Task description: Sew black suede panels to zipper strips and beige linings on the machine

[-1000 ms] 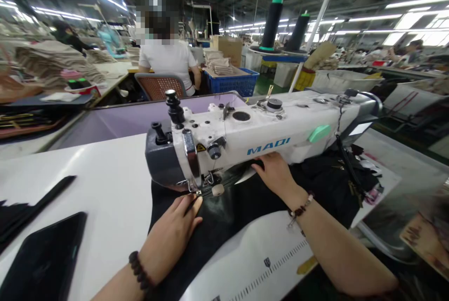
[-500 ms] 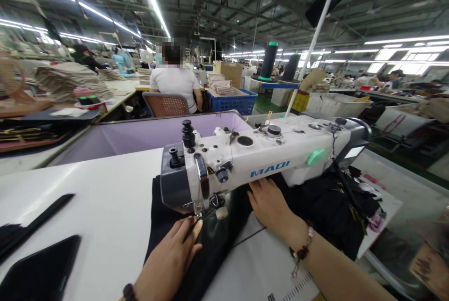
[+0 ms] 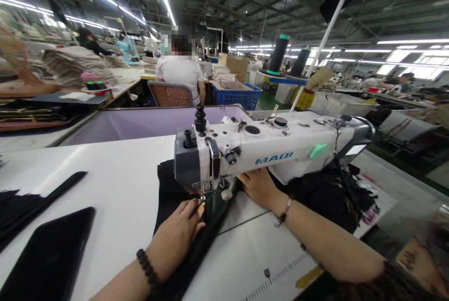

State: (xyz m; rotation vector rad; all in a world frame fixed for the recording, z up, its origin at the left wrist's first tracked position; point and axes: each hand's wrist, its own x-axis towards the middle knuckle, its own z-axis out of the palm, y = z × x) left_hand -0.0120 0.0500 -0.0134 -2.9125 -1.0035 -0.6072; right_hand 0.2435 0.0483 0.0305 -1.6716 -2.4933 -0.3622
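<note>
Black fabric point(image 3: 214, 217) lies under the presser foot of a white sewing machine point(image 3: 242, 144), one strip of it running toward me. My left hand point(image 3: 180, 231) is closed on this fabric just in front of the needle area, thumb and forefinger close together at the foot. Beneath the machine's arm, my right hand point(image 3: 261, 189) has its fingers bent onto the fabric's far right edge; some fingertips are hidden by the machine. A dark bead bracelet is on my left wrist, a thinner one on my right.
A black phone point(image 3: 49, 249) and black strips point(image 3: 38, 212) lie on the white table at left. More black fabric with zipper parts point(image 3: 326, 193) is heaped at right. Behind the machine are a lilac-lined bin point(image 3: 140, 123), thread cones point(image 3: 278, 55) and a seated person point(image 3: 180, 76).
The view has shifted, so the machine sits slightly further right and higher. My right hand has drawn left toward the needle, and the fabric between my hands looks narrower.
</note>
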